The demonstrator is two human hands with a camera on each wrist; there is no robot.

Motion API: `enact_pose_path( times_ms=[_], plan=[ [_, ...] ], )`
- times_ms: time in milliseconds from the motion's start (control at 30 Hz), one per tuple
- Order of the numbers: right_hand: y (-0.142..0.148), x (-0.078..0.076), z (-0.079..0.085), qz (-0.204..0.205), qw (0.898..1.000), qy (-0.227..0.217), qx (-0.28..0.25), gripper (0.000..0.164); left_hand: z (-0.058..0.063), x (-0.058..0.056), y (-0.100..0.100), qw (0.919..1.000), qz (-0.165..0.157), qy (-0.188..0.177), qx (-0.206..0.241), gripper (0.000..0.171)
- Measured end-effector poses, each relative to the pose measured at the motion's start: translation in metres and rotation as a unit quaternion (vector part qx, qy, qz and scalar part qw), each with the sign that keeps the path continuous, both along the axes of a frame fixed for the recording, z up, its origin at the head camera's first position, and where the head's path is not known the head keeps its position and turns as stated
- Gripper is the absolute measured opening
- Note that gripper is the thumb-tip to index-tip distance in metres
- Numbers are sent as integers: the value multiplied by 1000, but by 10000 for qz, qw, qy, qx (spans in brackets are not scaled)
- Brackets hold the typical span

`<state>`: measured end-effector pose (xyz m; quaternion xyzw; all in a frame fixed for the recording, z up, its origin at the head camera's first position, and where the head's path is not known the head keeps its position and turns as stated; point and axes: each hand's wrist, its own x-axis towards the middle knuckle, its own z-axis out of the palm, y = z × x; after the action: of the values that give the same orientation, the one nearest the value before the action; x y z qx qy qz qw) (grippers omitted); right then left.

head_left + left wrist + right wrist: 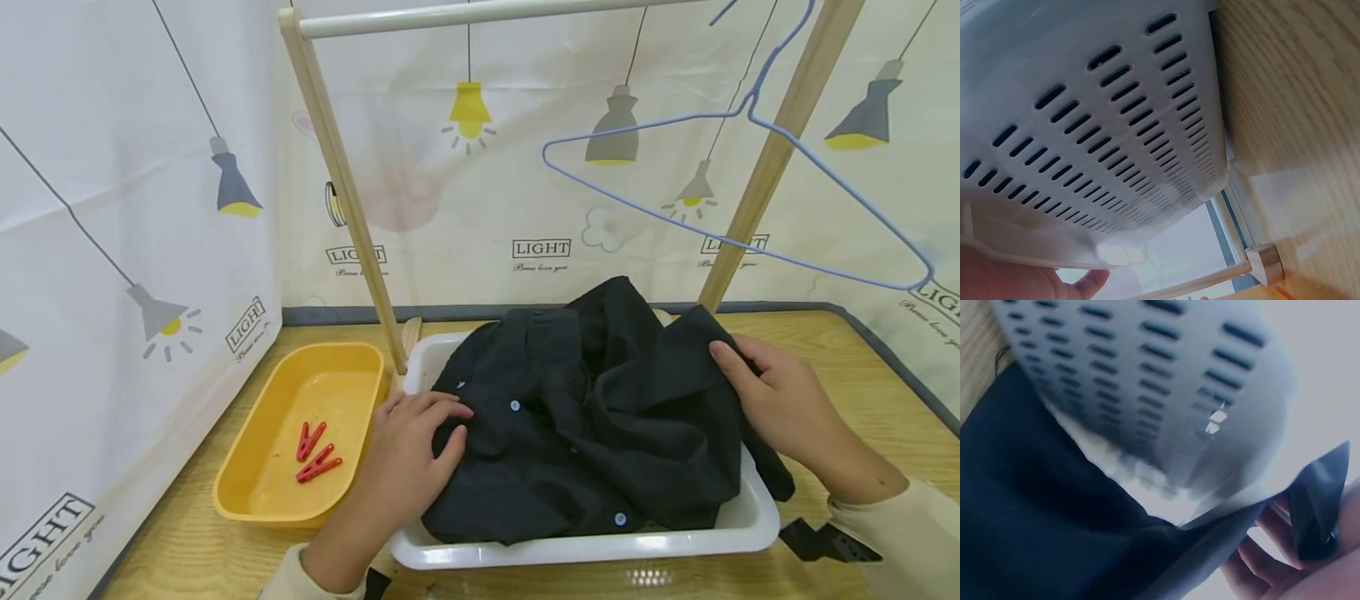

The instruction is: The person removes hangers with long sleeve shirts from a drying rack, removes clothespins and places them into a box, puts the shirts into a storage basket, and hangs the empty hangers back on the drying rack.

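A black shirt [667,433] with small pale buttons lies bunched up in a white plastic basket [585,548]. My right hand [787,404] pinches a fold of the shirt near the basket's right side, thumb on top. Part of the cloth hangs over the rim there, also visible as dark fabric [1041,512] in the right wrist view. On the left side, my left hand [416,454] rests on the shirt with its fingers spread and slightly bent. The left wrist view shows the slotted basket wall [1066,47], with fingertips at its rim.
Left of the basket stands a yellow tray [255,425] holding two red clothespins [318,465]. Behind rises a wooden rack with a white rail [465,13]. A blue wire hanger [645,200] hangs at the upper right. A printed curtain [435,208] closes off the back.
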<state>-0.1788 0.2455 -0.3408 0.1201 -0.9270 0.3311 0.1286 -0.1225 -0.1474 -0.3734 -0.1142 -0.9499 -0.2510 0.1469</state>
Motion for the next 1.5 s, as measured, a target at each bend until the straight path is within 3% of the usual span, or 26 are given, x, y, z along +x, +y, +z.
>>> enact_pose_path(
  times_ms=[367, 633, 1000, 1167, 1267, 1500],
  plan=[
    [-12, 8, 22, 477, 9986, 137, -176, 33, -1, 0, 0, 10000, -19, 43, 9, 13],
    [-18, 13, 34, 612, 9981, -71, -82, 36, -1, -1, 0, 9998, -62, 169, 4, 13],
    [-32, 21, 37, 1524, 9877, -286, 185, 29, -1, -1, -1, 9999, -50, 120, 17, 13],
    [-45, 24, 36, 2151, 9732, -675, 459, 35, -2, -1, -1, 9997, -92, 236, 4, 12],
    [-54, 26, 34, 2460, 9610, -1075, 662, 41, -2, -1, -1, 9997, -94, 236, 8, 12],
    [-63, 26, 23, 3197, 9292, -1503, 1085, 44, -1, 0, 0, 9999, -57, 100, 13, 13]
  ],
)
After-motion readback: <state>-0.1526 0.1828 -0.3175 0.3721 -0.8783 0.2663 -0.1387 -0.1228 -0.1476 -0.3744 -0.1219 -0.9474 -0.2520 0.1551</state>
